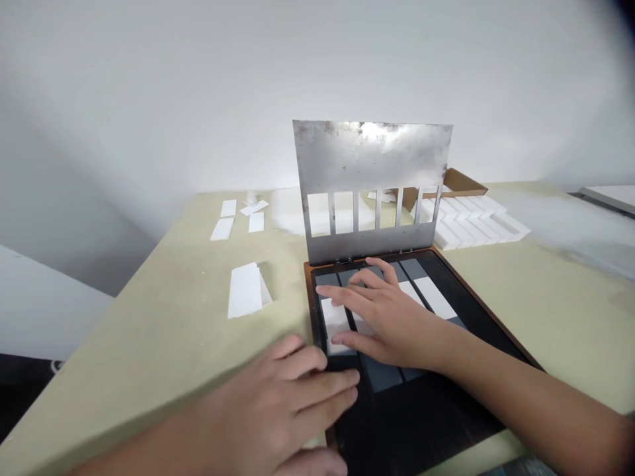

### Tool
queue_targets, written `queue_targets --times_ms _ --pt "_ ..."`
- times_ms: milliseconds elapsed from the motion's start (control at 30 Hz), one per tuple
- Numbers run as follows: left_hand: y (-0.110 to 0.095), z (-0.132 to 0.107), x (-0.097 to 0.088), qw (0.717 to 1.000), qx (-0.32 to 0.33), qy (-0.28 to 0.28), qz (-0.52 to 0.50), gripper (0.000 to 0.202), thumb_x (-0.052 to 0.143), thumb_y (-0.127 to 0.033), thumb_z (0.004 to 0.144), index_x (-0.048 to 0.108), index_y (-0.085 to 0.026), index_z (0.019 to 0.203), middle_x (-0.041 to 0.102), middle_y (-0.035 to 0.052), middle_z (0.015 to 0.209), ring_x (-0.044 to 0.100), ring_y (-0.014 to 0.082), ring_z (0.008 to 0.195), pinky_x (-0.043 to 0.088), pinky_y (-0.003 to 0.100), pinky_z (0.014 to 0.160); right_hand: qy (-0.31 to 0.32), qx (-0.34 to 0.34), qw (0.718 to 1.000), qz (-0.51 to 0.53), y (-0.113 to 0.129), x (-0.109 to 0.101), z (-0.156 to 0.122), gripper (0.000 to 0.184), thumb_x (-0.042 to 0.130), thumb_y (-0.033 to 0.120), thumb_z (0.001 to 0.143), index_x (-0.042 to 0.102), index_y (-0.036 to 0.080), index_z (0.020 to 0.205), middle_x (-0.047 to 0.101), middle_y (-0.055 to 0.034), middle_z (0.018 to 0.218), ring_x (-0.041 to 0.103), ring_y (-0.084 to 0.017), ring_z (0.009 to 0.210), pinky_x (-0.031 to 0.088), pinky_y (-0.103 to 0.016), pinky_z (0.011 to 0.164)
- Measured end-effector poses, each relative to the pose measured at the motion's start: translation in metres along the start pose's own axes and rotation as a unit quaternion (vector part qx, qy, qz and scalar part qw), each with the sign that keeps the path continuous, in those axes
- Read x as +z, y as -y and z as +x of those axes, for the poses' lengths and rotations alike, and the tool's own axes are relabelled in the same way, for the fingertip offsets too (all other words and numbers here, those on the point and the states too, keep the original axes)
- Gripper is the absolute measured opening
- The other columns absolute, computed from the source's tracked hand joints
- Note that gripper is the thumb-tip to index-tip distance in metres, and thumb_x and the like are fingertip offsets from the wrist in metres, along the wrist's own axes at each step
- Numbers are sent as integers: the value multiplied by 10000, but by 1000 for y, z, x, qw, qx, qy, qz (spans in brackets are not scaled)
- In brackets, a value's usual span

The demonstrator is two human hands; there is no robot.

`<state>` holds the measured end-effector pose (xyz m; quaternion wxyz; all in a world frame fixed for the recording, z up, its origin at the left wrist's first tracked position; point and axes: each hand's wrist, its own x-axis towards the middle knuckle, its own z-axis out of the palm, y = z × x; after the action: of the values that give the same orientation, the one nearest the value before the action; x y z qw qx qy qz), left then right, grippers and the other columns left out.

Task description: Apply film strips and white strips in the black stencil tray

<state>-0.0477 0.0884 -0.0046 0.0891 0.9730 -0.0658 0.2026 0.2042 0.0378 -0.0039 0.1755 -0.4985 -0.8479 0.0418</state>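
My left hand (292, 403) is the closest thing to the camera, lying flat with the fingers together and holding nothing; the fingertips reach the near left edge of a flat black rectangular board (421, 423) trimmed in orange-brown wood, though I can't tell if they're actually touching it; that board sits on a pale beige-green counter (163, 330); my right hand (381, 317) is over the board with the fingers spread apart, not clamped on anything, and the fingertips are down around a white rectangular strip (335, 317) on the left side of the board; another long white strip (434, 297) lies just past my fingers on the right, and dark grey rectangular panels (380, 373) are set into the board around them; a scratched, dull steel plate (372, 158) with a row of six tall rectangular slots stands up from the far edge of the board, roughly upright; to the left on the counter there's a small stack of white strips (245, 291), well apart from the board, plus a few loose white strips (228, 208) farther back; behind the plate on the right, a big pile of white strips (466, 221) lies in rows beside a brown cardboard box lid (461, 182).
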Motion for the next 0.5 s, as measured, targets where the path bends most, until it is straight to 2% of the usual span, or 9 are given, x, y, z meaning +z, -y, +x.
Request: queue_targets --times_ms 133,233,300,400,500 --pt "7 -3 2 997 -59 -37 16 381 597 -369 1073 674 -124 1355 743 94 1353 606 266 977 417 427 862 -11 11 1000 10 2 -1 2 462 457 315 1108 478 188 1552 781 -71 1117 552 -267 1181 125 -597 1243" --pt "9 -4 4 995 -80 -50 28 357 624 -335 1061 668 -140 1357 750 94 1331 588 264 986 393 422 873 -11 18 999 24 3 -5 2 459 361 230 1115 475 179 1557 789 -66 1076 560 -252 1157 138 -583 1239" --pt "9 -4 5 994 -89 -52 33 327 633 -325 1056 683 -153 1330 767 80 1268 579 265 990 382 420 876 -9 20 999 36 2 -7 1 488 428 350 1117 459 188 1576 787 -64 1061 559 -260 1173 127 -575 1244" --pt "9 -3 5 993 -104 -48 40 254 636 -298 1047 719 -182 1258 747 85 1236 575 274 1005 368 424 862 -4 2 999 41 -3 -6 0 752 600 631 1014 432 196 1603 777 -79 1102 553 -278 1199 99 -567 1254" --pt "9 -5 6 992 -118 -36 36 194 650 -274 1032 738 -215 1195 723 83 1197 570 266 983 356 418 833 -4 -21 999 32 -8 -4 -1 919 663 747 914 415 209 1617 766 -87 1143 551 -281 1197 84 -567 1256"
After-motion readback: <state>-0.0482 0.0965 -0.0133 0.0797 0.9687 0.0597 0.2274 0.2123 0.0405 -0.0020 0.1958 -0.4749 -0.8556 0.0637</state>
